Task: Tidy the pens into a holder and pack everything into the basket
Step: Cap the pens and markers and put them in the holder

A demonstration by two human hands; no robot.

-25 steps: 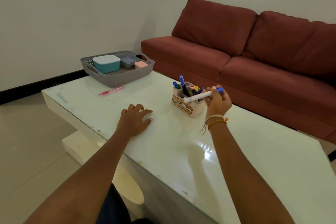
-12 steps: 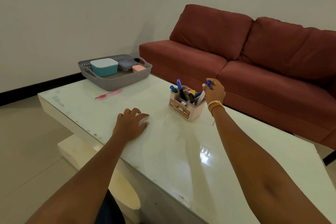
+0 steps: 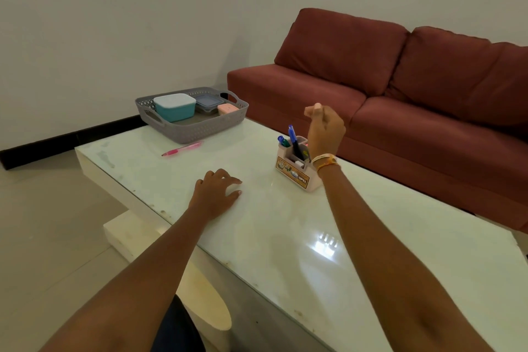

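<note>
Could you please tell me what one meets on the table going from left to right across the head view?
basket → pink pen → left hand → pen holder → right hand

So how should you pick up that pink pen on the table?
Probably pinch the pink pen around the middle of its barrel, coming straight down from above. It lies flat on the table with bare glass all round, just in front of the basket, so fingers can close across its thin sides. The left hand rests nearer to it.
</note>
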